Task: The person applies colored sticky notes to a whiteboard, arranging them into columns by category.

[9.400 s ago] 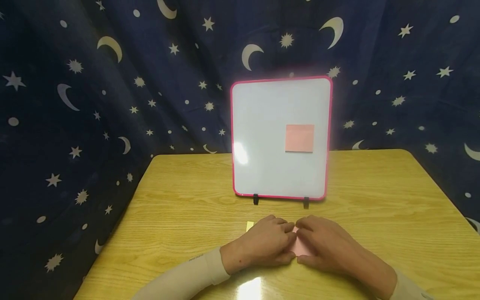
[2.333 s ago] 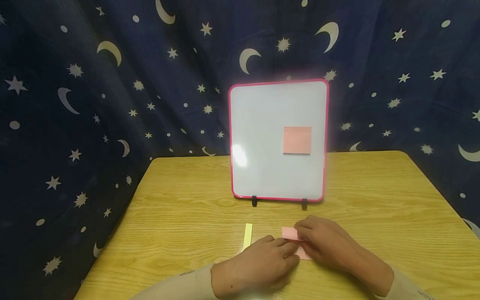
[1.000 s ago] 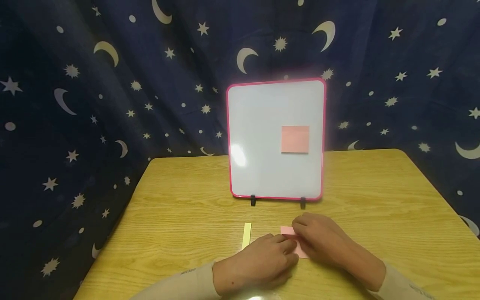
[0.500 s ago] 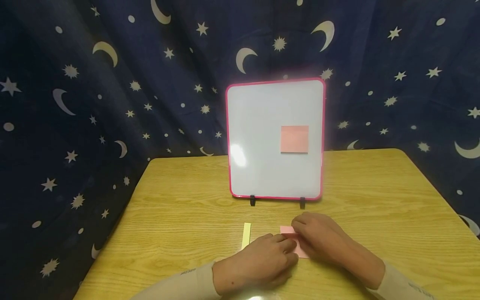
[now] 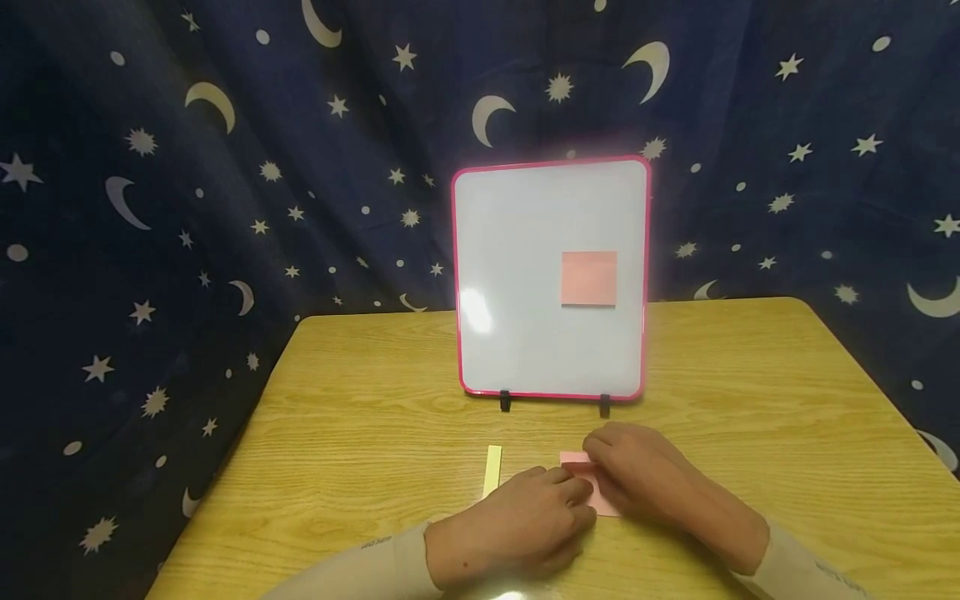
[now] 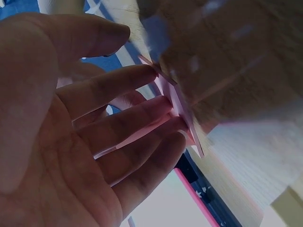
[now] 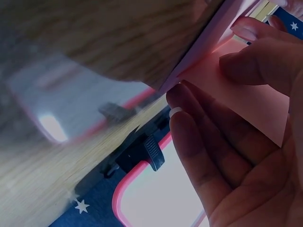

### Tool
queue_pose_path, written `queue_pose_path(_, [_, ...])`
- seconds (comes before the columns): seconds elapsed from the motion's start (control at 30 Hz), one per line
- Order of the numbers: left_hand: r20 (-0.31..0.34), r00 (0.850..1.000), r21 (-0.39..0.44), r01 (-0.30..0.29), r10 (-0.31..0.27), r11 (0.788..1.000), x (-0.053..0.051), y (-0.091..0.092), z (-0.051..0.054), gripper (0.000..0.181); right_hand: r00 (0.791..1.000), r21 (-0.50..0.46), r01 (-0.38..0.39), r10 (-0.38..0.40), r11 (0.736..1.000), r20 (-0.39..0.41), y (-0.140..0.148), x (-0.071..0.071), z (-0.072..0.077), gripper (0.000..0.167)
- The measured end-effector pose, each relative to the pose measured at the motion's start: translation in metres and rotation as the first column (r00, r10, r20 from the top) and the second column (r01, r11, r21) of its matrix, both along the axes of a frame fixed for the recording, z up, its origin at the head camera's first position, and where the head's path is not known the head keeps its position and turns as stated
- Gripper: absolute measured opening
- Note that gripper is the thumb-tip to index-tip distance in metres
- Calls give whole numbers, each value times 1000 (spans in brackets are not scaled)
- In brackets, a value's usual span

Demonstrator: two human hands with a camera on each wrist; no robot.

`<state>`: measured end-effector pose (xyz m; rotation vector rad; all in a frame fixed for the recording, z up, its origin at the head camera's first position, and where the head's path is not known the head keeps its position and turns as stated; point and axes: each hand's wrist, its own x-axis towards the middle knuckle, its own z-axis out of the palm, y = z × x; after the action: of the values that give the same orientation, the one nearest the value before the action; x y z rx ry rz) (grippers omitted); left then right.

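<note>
A pink paper (image 5: 603, 502) lies near the table's front, its far edge showing as a raised or folded strip. My right hand (image 5: 667, 483) pinches its right side; in the right wrist view thumb and fingers of that hand (image 7: 255, 175) lie on both sides of the pink sheet (image 7: 255, 94). My left hand (image 5: 517, 529) rests over the paper's left part. In the left wrist view its fingers (image 6: 137, 113) are only slightly bent, tips touching the pink paper (image 6: 177, 101), thumb apart. The hands cover much of the paper.
Left of the paper lies a yellow strip (image 5: 492, 471), partly behind my left hand. A pink-framed whiteboard (image 5: 517, 333) stands behind on black feet, with a pink square note (image 5: 589, 278) on its right half. A dark star-patterned curtain (image 5: 375, 150) hangs behind the table.
Since the earliest frame my left hand has moved slightly nearer, uncovering more of the yellow strip, and a pink far strip shows. That strip has narrowed a little since the second frame.
</note>
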<state>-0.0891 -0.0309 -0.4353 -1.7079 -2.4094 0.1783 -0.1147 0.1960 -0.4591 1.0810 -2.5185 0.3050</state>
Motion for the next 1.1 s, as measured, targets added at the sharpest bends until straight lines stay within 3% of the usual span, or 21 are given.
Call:
queue_pose_path(0.3, [11,1000,1,0,0,1000,-2,-1,-1,10,1000,1,-16,16,1000,-6,1,-2,1,26])
queue_pose_path(0.63, [-11,1000,13,15,-14,1000,-3,-2,0,9,999,16,-3,3,1000,44,0,-1,6,24])
queue_pose_path(1.1, [2,1000,-6,3,-3,1000,-2,0,0,9,998,19,7,-8,1000,63,1,-1,6,28])
